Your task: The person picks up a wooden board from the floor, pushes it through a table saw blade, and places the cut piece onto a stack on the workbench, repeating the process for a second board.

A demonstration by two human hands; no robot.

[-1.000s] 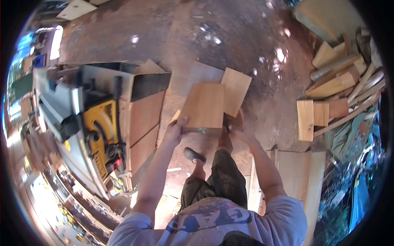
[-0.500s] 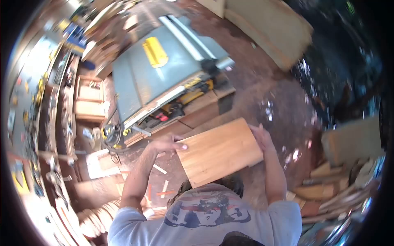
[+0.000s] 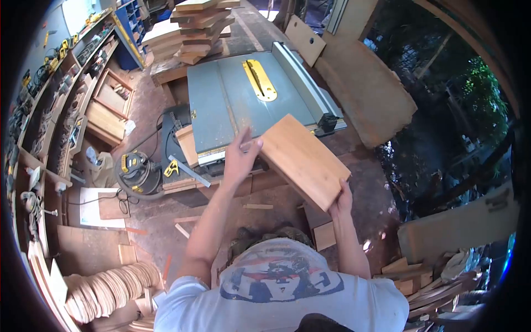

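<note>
A flat, smooth wooden board (image 3: 304, 160) is held at a slant over the front of the table saw (image 3: 215, 97). My right hand (image 3: 343, 200) grips its near right end, thumb along the edge and fingers underneath. By the board's left corner, my left hand (image 3: 240, 157) has its fingers stretched upward and apart, the thumb tip right at the edge. The saw's grey top carries a yellow throat plate (image 3: 259, 81), a long metal fence (image 3: 307, 83) on the right and some sawdust near the front.
Stacked boards (image 3: 202, 30) stand on the bench behind the saw. To the left are a shop vacuum (image 3: 135, 169), a yellow-handled square (image 3: 174, 167) and tool-filled shelves (image 3: 66, 110). Wood offcuts (image 3: 406, 274) lie at lower right; a large panel (image 3: 365, 88) is at the right.
The board has turned from lying crosswise to slanting, its far end now over the saw's front edge. My left hand has risen and its fingers have spread; my right hand has shifted nearer my body.
</note>
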